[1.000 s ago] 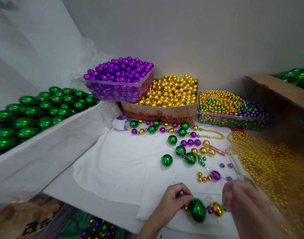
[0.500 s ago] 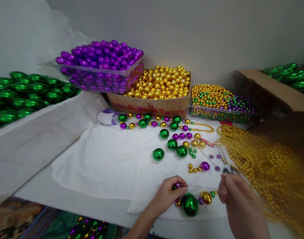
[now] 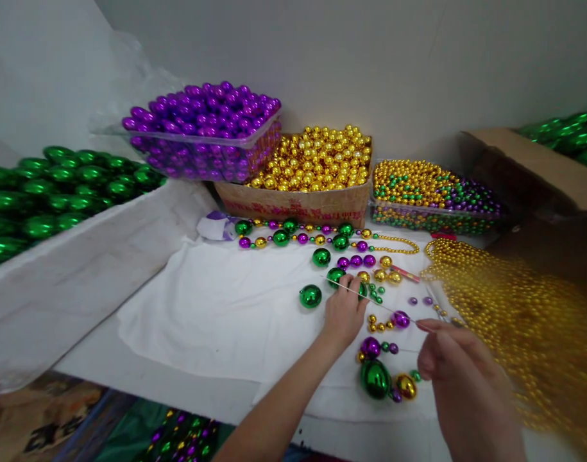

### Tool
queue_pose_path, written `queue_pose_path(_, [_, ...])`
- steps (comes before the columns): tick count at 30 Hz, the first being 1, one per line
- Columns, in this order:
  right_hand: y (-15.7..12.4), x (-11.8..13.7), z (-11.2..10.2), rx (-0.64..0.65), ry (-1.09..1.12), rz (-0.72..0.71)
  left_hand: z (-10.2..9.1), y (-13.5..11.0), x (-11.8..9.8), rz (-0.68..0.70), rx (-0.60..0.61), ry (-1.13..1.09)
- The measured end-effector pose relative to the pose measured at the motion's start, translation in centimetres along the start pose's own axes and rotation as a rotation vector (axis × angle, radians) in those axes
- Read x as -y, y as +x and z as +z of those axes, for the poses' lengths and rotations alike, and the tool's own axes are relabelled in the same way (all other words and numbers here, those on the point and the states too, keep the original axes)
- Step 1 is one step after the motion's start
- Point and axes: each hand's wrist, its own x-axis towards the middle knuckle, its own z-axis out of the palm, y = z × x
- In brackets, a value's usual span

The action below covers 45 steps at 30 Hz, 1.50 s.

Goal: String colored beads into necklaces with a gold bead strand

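Note:
My left hand [image 3: 345, 311] reaches over the loose large green beads on the white cloth, its fingers closed around one green bead [image 3: 362, 290] that they partly cover. Another green bead [image 3: 335, 276] lies just beyond the fingertips. At the right, my right hand [image 3: 459, 362] pinches a long thin needle [image 3: 380, 302], which points left across the beads. A thread runs from beside this hand to a partly strung garland, where a large green bead [image 3: 375, 378], a purple bead [image 3: 370, 347] and a gold bead [image 3: 407, 386] sit among smaller ones.
Behind stand a tub of purple beads [image 3: 201, 138], a carton of gold beads [image 3: 293, 205] and a tub of small mixed beads [image 3: 432, 215]. A finished-looking strand [image 3: 303, 239] lies before them. Gold bead chains [image 3: 505, 308] heap at right; a box of green beads [image 3: 72, 237] is at left.
My left hand has let go of the small purple bead end of the garland and moved up to the green beads. My right hand's needle now points left across them.

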Motion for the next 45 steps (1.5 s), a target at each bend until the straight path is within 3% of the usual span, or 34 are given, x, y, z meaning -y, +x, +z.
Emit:
queue_pose_path(4, [0.3,0.5,-0.5,0.059,0.160,0.179,0.7,0.4,0.2,-0.014,0.067,0.113])
queue_pose_path(7, [0.6,0.6,-0.6,0.045,0.174,0.197,0.2,-0.8,0.8,-0.019,0.052,0.044])
queue_pose_path(12, [0.8,0.2,0.1,0.073,0.216,0.262,0.0,-2.7,0.4,0.037,0.138,0.052])
queue_pose_path(16, [1.0,-0.7,-0.2,0.069,0.125,0.321,1.1,-2.2,-0.8,0.011,0.136,0.068])
queue_pose_path(19, [1.2,-1.0,-0.6,0.075,0.074,0.281,1.9,-1.2,-1.2,-0.015,0.137,0.000])
queue_pose_path(21, [1.1,-0.9,-0.8,0.063,0.040,0.196,1.7,-1.0,-1.0,-0.048,0.108,-0.156])
queue_pose_path(23, [1.0,-0.5,-1.1,0.025,0.012,0.083,1.0,-1.6,-0.2,-0.168,0.091,-0.433])
queue_pose_path(27, [0.6,0.5,-0.9,-0.071,-0.049,-0.072,-1.9,-4.4,2.7,-0.536,0.238,-1.211])
queue_pose_path(31, [-0.3,1.0,0.8,-0.128,-0.128,-0.168,-4.5,-7.4,5.2,-0.673,0.257,-1.713])
queue_pose_path(37, [-2.9,1.3,3.6,-0.122,-0.410,-0.284,-5.2,-8.7,5.5,-0.708,0.246,-1.937])
queue_pose_path(45, [-5.0,1.1,4.6,0.010,-0.597,-0.616,-5.2,-8.1,4.4,-0.835,0.147,-2.039])
